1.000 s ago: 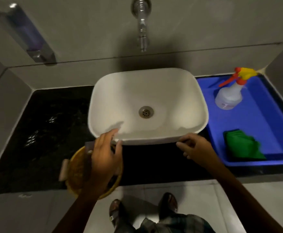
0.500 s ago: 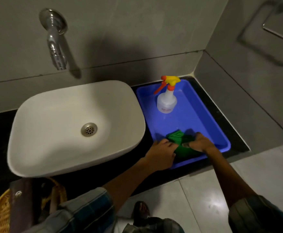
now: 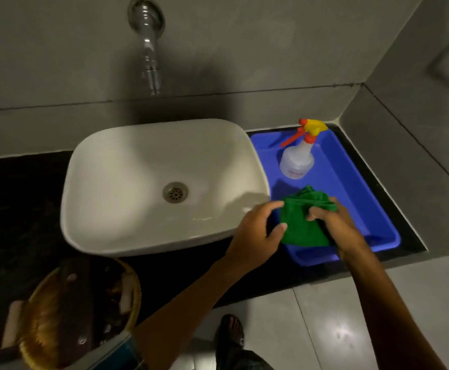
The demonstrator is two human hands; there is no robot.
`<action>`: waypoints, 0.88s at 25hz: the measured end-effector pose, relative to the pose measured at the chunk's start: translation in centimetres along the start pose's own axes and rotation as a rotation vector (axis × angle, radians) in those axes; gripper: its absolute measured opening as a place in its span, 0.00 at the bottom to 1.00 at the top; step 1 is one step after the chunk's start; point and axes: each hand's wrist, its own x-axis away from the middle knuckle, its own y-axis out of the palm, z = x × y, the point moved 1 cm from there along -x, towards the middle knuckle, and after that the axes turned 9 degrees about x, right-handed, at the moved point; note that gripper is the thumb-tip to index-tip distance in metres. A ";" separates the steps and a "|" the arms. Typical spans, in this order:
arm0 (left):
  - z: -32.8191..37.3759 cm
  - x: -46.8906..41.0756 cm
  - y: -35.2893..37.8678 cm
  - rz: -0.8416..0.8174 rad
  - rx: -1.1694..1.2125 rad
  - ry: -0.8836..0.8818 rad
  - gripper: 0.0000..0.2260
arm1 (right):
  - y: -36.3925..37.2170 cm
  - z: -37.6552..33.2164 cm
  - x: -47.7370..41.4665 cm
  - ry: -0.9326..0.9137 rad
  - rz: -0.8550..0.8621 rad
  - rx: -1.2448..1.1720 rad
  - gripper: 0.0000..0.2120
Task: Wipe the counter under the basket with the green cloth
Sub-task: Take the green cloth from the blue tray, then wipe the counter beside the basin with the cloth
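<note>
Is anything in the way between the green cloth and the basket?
Yes. The white sink sits between them. Both hands, left hand and right hand, hold the green cloth over the blue tray; the basket is left of the sink's front.

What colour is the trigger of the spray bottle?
Orange-red, under a yellow head, on the spray bottle; seen in the head view.

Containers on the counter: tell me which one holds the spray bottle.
The blue tray, right of the white sink, holds the spray bottle. The wicker basket sits at the counter's front left.
</note>
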 end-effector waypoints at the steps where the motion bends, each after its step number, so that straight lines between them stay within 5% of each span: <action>1: 0.6 1.2 -2.9 0.086 0.111 -0.084 0.24 | 1.5 -1.9 2.2 -0.034 -0.075 -0.157 0.13; 4: 1.8 6.3 -14.1 0.178 0.519 -0.393 0.30 | 10.4 -6.9 9.6 -0.130 -0.536 -0.539 0.19; 7: 0.1 13.6 -26.5 0.449 0.641 -0.341 0.20 | 23.9 -8.4 15.1 -0.167 -0.707 -0.279 0.19; 11: -6.0 23.5 -39.7 0.790 0.275 -0.513 0.16 | 42.6 -6.2 19.0 -0.378 -0.673 0.512 0.09; 16: -12.0 31.9 -50.8 0.913 -0.206 -0.603 0.19 | 58.3 -3.6 23.2 -0.330 -0.950 0.625 0.18; 18: -14.1 33.3 -51.9 0.882 -0.511 -0.569 0.22 | 60.7 -3.3 21.2 -0.459 -0.813 0.707 0.21; 22: -18.8 33.4 -49.5 0.451 -0.934 -0.741 0.35 | 60.8 -4.1 11.9 -0.671 -0.170 1.104 0.26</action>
